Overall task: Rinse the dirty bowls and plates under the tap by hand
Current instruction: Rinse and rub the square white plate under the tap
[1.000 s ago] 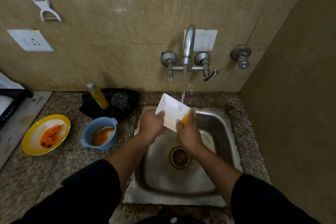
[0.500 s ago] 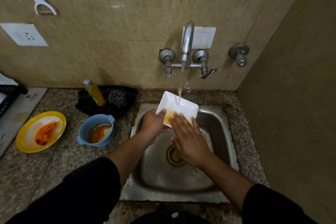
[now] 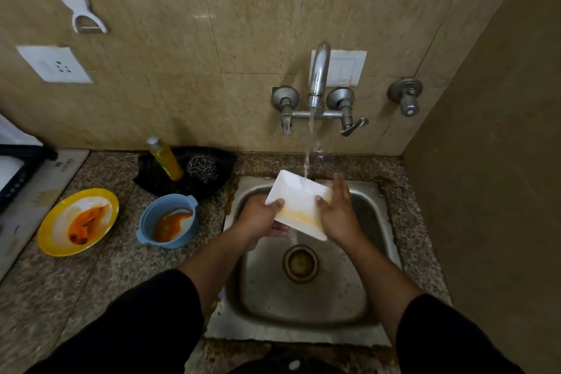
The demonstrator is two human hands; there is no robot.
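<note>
White rectangular plate (image 3: 299, 206), glossy, orange-smeared, gripped by both hands: left hand (image 3: 261, 215), right hand (image 3: 340, 212), under tap (image 3: 318, 76) stream.

Dim, warm indoor light falls from above, leaving a soft sheen on the tiled wall (image 3: 212, 18) and pale glints on the tap (image 3: 318, 70) spout. The steel sink (image 3: 303, 307) basin reflects dully, while the right-hand wall and the black sleeves sink into shadow. Wide-angle distortion bows the countertop (image 3: 91, 282) and tile lines toward the frame edges. Detail is soft throughout, with mild compression smear; the white plate (image 3: 299, 203) is the brightest area.
</note>
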